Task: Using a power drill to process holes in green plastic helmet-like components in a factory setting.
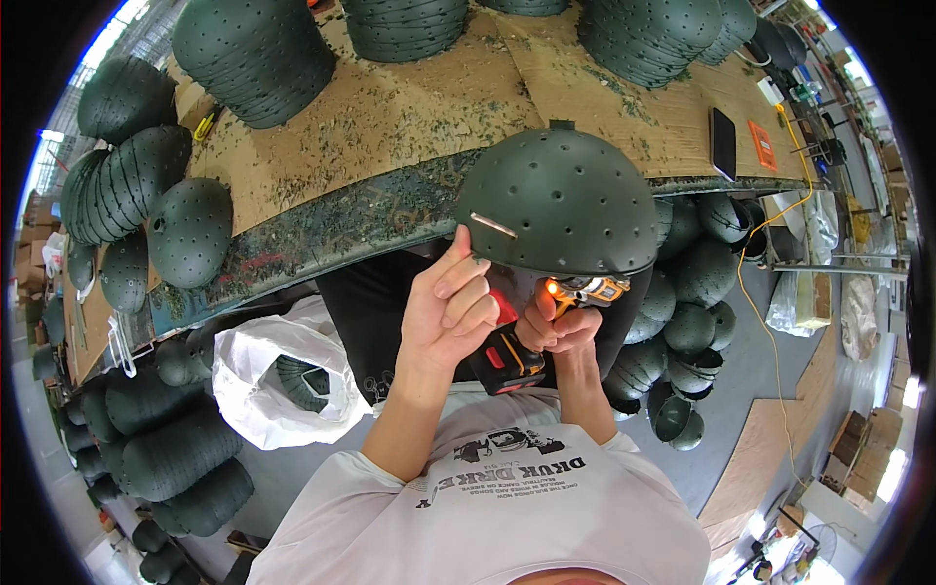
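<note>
A dark green dome-shaped shell [575, 200], dotted with small holes, sits rounded side up at the table's front edge. My left hand [450, 304] is closed at its lower left rim, its index finger stretched up against the shell beside a pale narrow strip or slot [493, 225]. Under the dome, my right hand [561, 322] grips a yellow and black cordless drill [517, 356], its small lamp lit. The shell hides the drill's front end, so I cannot tell whether it touches the inside.
The cardboard-covered table [390, 117] is strewn with green shavings. Stacked shells [253, 58] stand along its back, others [136, 185] at left. A phone [722, 143] lies near the right edge. Piled shells [692, 331] and a white bag [283, 380] flank my legs; a yellow cord [760, 322] trails at right.
</note>
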The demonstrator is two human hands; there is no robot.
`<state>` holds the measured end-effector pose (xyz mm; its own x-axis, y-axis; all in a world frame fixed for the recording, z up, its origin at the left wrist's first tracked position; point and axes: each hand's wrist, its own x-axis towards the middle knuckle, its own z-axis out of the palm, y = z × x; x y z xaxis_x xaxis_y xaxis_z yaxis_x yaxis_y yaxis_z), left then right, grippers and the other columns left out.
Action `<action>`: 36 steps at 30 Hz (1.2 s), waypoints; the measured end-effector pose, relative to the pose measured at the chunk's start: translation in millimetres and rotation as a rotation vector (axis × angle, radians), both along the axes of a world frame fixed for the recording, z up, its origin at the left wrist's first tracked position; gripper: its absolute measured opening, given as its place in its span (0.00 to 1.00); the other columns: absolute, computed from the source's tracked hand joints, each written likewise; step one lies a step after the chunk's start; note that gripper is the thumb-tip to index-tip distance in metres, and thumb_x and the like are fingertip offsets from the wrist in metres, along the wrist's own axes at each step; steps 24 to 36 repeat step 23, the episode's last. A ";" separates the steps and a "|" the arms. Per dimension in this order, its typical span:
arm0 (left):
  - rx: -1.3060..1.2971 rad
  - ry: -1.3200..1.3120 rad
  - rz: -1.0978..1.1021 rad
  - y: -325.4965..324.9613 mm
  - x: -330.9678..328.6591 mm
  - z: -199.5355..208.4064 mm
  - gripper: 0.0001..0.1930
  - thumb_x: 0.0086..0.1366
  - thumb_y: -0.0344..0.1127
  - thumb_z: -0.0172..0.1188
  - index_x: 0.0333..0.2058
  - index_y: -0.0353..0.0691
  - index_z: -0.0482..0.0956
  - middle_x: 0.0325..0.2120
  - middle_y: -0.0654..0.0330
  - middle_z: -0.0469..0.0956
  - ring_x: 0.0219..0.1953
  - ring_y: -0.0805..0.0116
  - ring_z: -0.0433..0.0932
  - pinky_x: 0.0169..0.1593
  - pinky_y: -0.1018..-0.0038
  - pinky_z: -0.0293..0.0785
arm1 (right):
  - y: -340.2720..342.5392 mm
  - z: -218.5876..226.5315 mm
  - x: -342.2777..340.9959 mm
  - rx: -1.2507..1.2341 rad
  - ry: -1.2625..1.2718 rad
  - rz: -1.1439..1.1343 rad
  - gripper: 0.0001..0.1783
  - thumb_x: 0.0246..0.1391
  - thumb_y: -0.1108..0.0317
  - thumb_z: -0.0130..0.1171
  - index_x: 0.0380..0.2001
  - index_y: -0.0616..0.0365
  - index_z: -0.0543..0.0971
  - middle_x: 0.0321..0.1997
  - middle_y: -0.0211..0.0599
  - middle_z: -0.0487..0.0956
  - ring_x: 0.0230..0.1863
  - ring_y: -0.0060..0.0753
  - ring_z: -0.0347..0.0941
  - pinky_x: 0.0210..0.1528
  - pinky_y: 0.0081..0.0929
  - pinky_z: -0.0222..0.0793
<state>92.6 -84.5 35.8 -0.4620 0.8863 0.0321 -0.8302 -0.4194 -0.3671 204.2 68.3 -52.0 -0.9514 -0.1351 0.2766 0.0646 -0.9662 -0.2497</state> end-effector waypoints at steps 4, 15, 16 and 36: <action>-0.056 0.003 0.044 -13.8 -15.1 15.7 0.25 0.82 0.44 0.32 0.28 0.41 0.71 0.15 0.70 0.64 0.07 0.75 0.53 0.14 0.76 0.51 | -1.5 -20.4 7.9 -0.069 -0.014 0.034 0.13 0.40 0.76 0.56 0.35 0.60 0.73 0.14 0.28 0.63 0.15 0.25 0.58 0.20 0.27 0.51; -0.310 0.443 0.507 -41.5 -57.0 15.4 0.19 0.77 0.46 0.47 0.58 0.43 0.73 0.61 0.54 0.72 0.66 0.49 0.67 0.69 0.51 0.62 | 18.6 -28.3 48.0 -0.016 -0.132 -0.122 0.20 0.44 0.73 0.58 0.43 0.62 0.71 0.15 0.28 0.61 0.16 0.24 0.55 0.22 0.29 0.51; -0.290 0.459 0.567 -43.2 -58.8 11.7 0.19 0.78 0.45 0.46 0.59 0.43 0.73 0.60 0.52 0.73 0.67 0.50 0.67 0.70 0.50 0.62 | 21.4 -26.7 49.9 0.007 -0.135 -0.146 0.20 0.43 0.73 0.58 0.43 0.62 0.71 0.15 0.28 0.62 0.16 0.24 0.55 0.22 0.29 0.51; -0.264 0.613 0.637 -44.5 -72.7 -2.3 0.20 0.78 0.45 0.43 0.61 0.45 0.71 0.60 0.50 0.74 0.67 0.51 0.67 0.71 0.46 0.60 | 68.8 6.3 54.1 0.340 -0.398 -0.555 0.25 0.41 0.72 0.58 0.47 0.59 0.69 0.13 0.30 0.62 0.15 0.29 0.57 0.21 0.32 0.56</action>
